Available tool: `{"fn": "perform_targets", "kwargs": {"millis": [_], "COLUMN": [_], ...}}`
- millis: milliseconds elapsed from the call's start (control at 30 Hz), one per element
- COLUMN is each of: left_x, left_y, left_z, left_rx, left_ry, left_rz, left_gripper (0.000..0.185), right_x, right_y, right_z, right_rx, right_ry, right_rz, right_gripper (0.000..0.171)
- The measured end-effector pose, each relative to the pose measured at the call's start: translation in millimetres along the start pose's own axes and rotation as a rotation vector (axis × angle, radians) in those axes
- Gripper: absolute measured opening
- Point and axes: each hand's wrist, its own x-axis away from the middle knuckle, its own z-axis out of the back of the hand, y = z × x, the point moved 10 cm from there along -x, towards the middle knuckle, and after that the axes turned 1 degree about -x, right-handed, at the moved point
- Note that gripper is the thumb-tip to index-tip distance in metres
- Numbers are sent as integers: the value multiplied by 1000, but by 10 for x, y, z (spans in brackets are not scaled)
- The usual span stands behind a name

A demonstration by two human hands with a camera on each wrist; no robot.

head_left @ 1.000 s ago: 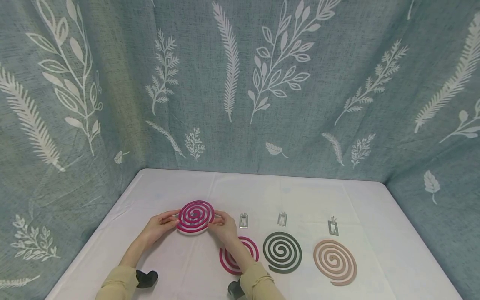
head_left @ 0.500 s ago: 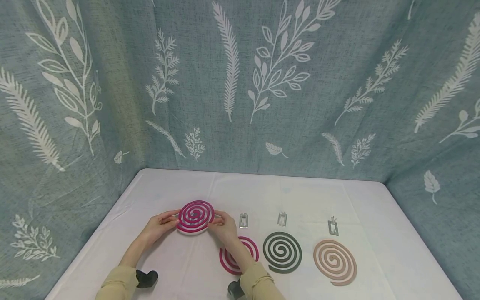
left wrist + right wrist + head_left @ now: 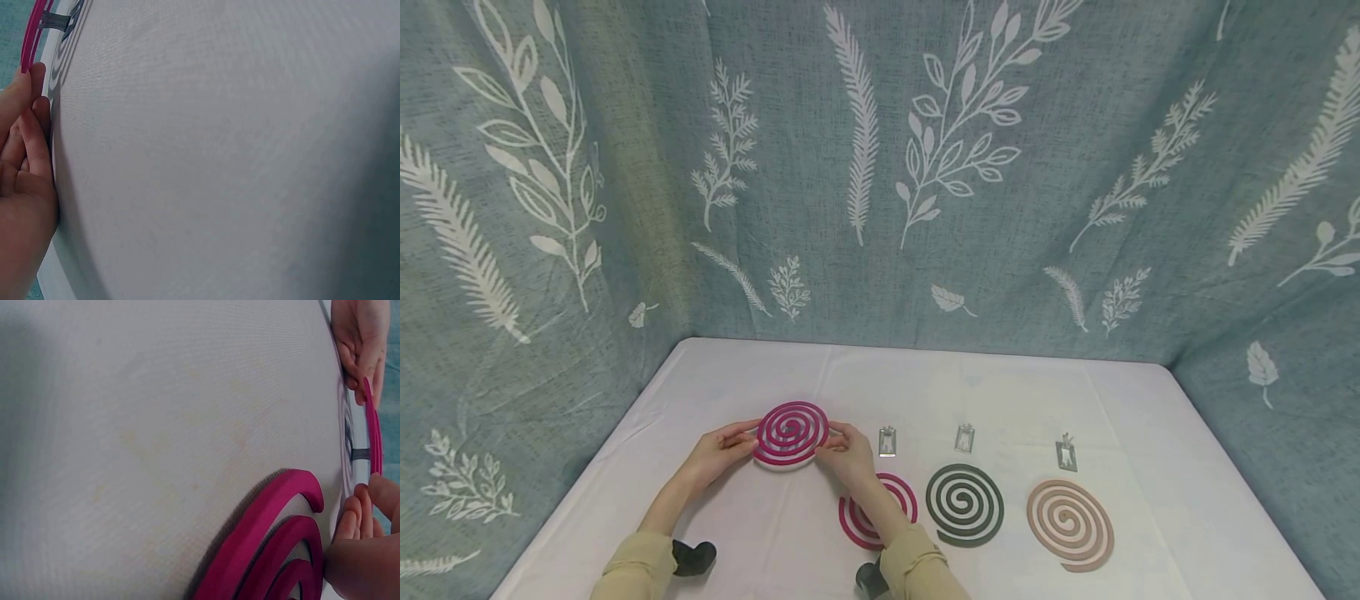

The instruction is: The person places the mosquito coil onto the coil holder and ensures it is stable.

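Observation:
A magenta spiral coil (image 3: 791, 432) stands raised a little above the white tablecloth (image 3: 775, 533) on a small metal stand (image 3: 360, 454). My left hand (image 3: 718, 454) pinches its left rim (image 3: 30, 39), and my right hand (image 3: 847, 454) pinches its right rim (image 3: 374, 439). A second magenta coil (image 3: 877, 510) lies flat just under my right wrist, large in the right wrist view (image 3: 262, 550).
To the right lie a dark green coil (image 3: 964, 504) and a pale pink coil (image 3: 1070, 524). Three small metal stands (image 3: 887, 441), (image 3: 964, 437), (image 3: 1066, 454) sit behind the flat coils. Leaf-patterned blue curtain (image 3: 880, 167) encloses the table on three sides.

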Motion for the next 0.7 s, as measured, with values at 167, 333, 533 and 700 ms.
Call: {"fn": "perform_targets", "kwargs": {"millis": [167,333,533,700], "left_x": [6,9,6,11], "left_y": [2,4,-9,-7], "left_z": [-5,-4,-2,-1], "left_rx": [-1,1,-3,-3], "left_ry": [-2,-4,0,1], "left_rz": [1,2,8,10], "left_gripper": [52,53,53,53], "right_x": [2,-4,-12,-14], "right_y": [-7,-4,20,32], "right_z": [-2,0,4,3], "right_rx": [0,2,21,30], "right_ry": [-1,0,7,6], "right_rz": [7,1,-15,-17], "right_gripper": [44,43,43,43]}}
